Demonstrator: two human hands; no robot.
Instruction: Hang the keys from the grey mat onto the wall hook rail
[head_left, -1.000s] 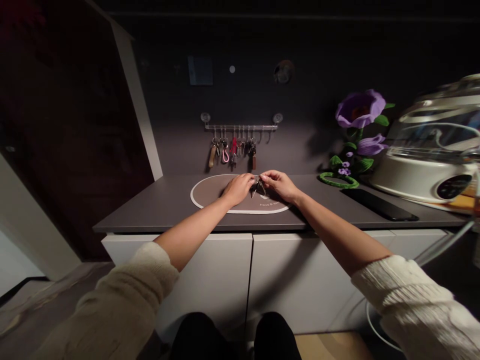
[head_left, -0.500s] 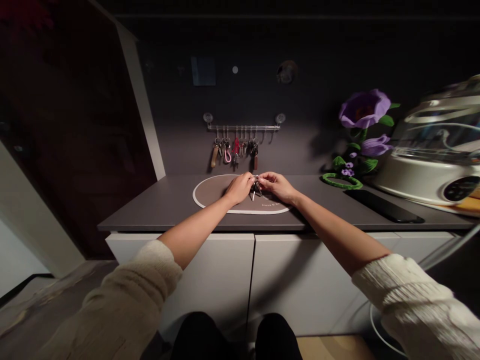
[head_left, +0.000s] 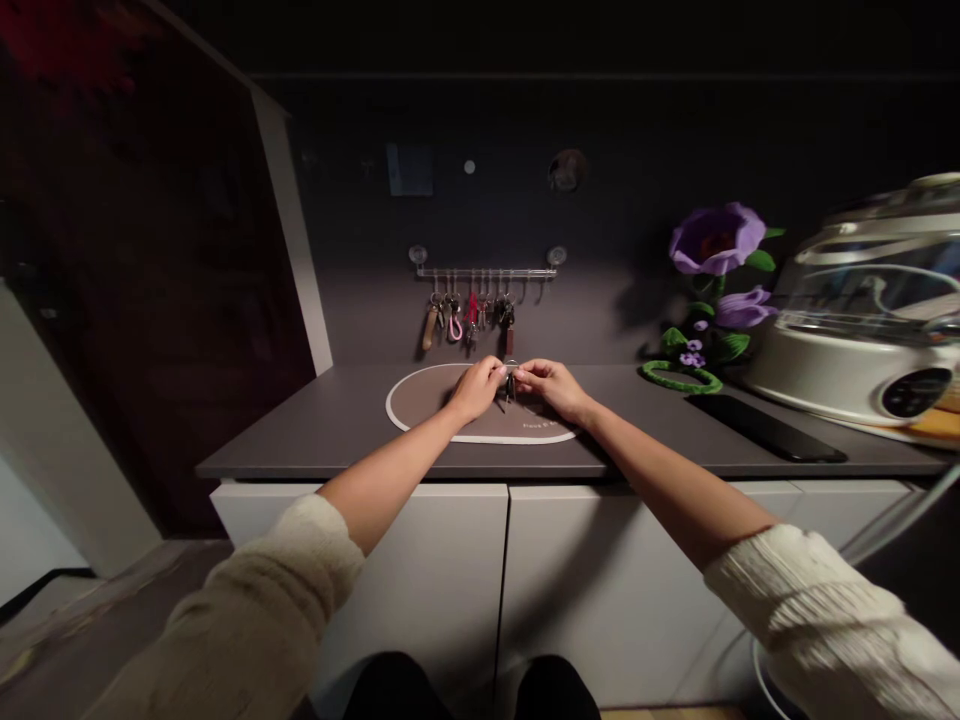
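Between my two hands, a small bunch of keys (head_left: 507, 393) hangs from a metal key ring (head_left: 511, 364). My left hand (head_left: 478, 387) pinches the ring from the left, its fingers closed. From the other side my right hand (head_left: 551, 387) grips the same ring between thumb and fingertips. The keys dangle downward just above an oval brown mat (head_left: 424, 398) with a pale rim. My fingers partly hide the keys, so their exact shapes do not show.
Behind my hands, a clear hook rail (head_left: 487, 273) on the dark wall carries several key sets. To the right are a purple artificial flower (head_left: 718, 240), a black phone (head_left: 765, 428) and a white appliance (head_left: 832, 360) with a see-through top. White cabinet doors (head_left: 420, 560) face my knees.
My view has tilted up slightly, so everything sits lower in the picture. My hands stay on the key ring, which now shows more clearly between the fingertips.
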